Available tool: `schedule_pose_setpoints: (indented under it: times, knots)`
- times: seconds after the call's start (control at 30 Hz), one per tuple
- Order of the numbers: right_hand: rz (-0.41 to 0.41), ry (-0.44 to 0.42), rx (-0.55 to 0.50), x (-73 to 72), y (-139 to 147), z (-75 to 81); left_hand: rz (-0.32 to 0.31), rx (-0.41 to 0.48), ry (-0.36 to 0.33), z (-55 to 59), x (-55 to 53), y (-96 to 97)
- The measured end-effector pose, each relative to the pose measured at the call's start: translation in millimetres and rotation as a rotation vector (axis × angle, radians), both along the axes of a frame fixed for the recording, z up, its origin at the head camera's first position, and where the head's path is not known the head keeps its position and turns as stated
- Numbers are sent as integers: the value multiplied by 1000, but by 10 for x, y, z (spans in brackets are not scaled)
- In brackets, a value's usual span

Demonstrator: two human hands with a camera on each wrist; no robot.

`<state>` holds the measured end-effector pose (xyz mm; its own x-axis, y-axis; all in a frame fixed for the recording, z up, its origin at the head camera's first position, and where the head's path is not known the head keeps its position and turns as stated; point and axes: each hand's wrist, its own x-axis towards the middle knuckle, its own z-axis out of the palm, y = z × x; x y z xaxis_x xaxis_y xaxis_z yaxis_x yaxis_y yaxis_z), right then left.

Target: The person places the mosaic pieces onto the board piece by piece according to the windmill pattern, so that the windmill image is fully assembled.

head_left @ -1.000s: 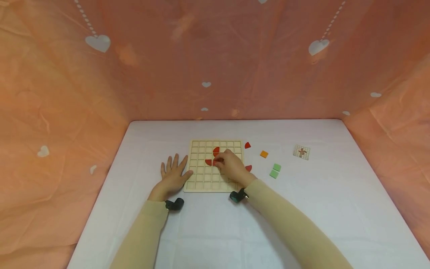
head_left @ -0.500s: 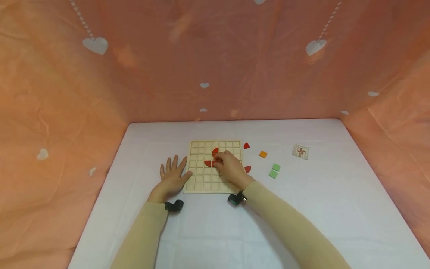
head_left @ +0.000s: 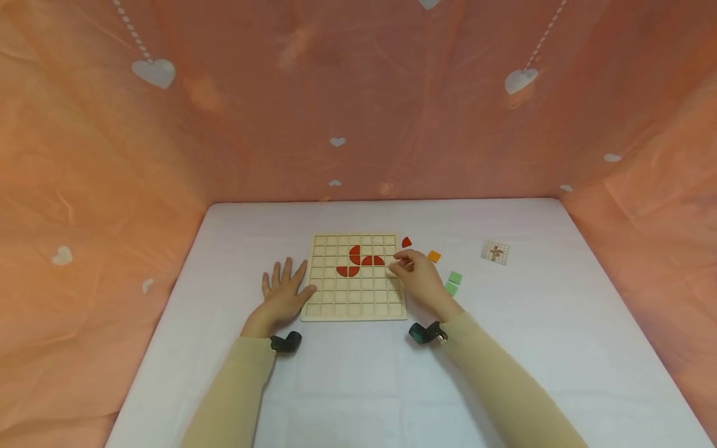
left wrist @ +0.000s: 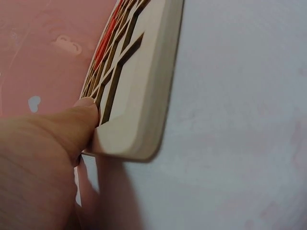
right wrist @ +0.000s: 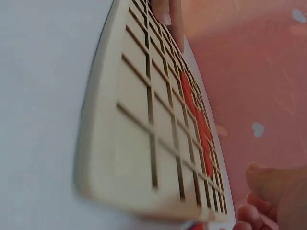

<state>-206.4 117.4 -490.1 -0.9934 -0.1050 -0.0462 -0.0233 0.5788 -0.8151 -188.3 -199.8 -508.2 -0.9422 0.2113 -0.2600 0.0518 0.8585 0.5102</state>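
Note:
A square wooden grid board (head_left: 327, 298) lies on the white table, with several red quarter-circle tiles (head_left: 373, 261) in its cells near the middle. My left hand (head_left: 284, 294) rests at the board's left edge, fingers spread on the table; in the left wrist view its thumb (left wrist: 84, 117) touches the board. Over the board's right edge is my right hand (head_left: 419, 277), its fingers loosely bent, thumb and index apart, nothing seen between them. In the right wrist view a bit of red (right wrist: 196, 226) shows beyond the board's near edge, close to that hand.
A loose red quarter-circle tile (head_left: 406, 242) lies beyond the right hand. An orange square tile (head_left: 434, 256) and two green square tiles (head_left: 455, 277) sit to its right. Farther right is a small pattern card (head_left: 495, 252). A pink cloth with hearts hangs around the table.
My right hand has drawn back from the board's middle to its right edge, uncovering a pair of red quarter-circle tiles in the cells there. The left hand keeps its place on the board's edge.

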Motion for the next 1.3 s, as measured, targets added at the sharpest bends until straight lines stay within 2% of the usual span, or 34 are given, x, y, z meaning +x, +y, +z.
schedule_pose_setpoints:
  times: [0.17,0.47,0.83,1.3]
  knots:
    - [-64,-60,13,72,140,-17,-1,-14,8,3,-9,-5]
    - [-119,-69,61,134,236,-104,-3,-11,12,2,-18,13]
    - [-113,-73,71,179,287,-163,8,-9,-5,-43,8,24]
    - [-119,-110,144,151,222,-110,-10,-22,12,-61,-27,-9]
